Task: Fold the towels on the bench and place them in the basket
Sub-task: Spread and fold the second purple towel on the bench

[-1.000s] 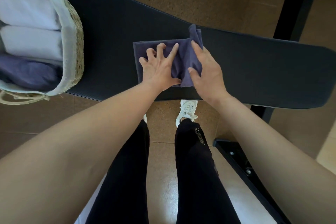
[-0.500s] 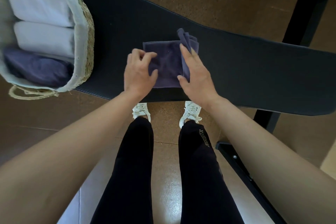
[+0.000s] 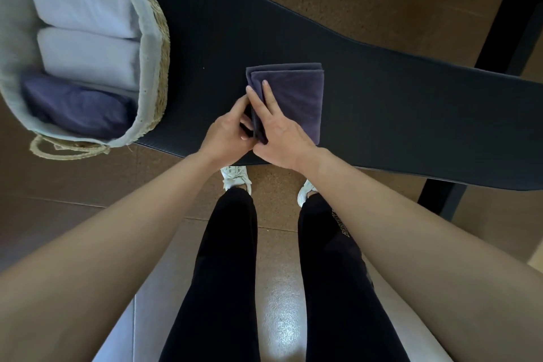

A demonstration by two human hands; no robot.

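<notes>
Support is key: left hand (image 3: 227, 131) curls round the left edge of the folded dark purple cloth towel (image 3: 296, 97) on the black padded bench (image 3: 411, 103); right hand (image 3: 283, 132) presses flat, fingers straight. Lift it level toward the woven straw basket (image 3: 163, 47).

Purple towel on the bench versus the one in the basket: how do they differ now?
Place: the bench towel lies on the black bench; the basket towel sits in the basket beside two white towels.
Handling: the left hand and right hand are at the bench towel's left edge; nothing touches the basket towel.
Shape: the bench towel is a flat rectangle; the basket towel looks rounder.
Both are dark purple and folded.
</notes>
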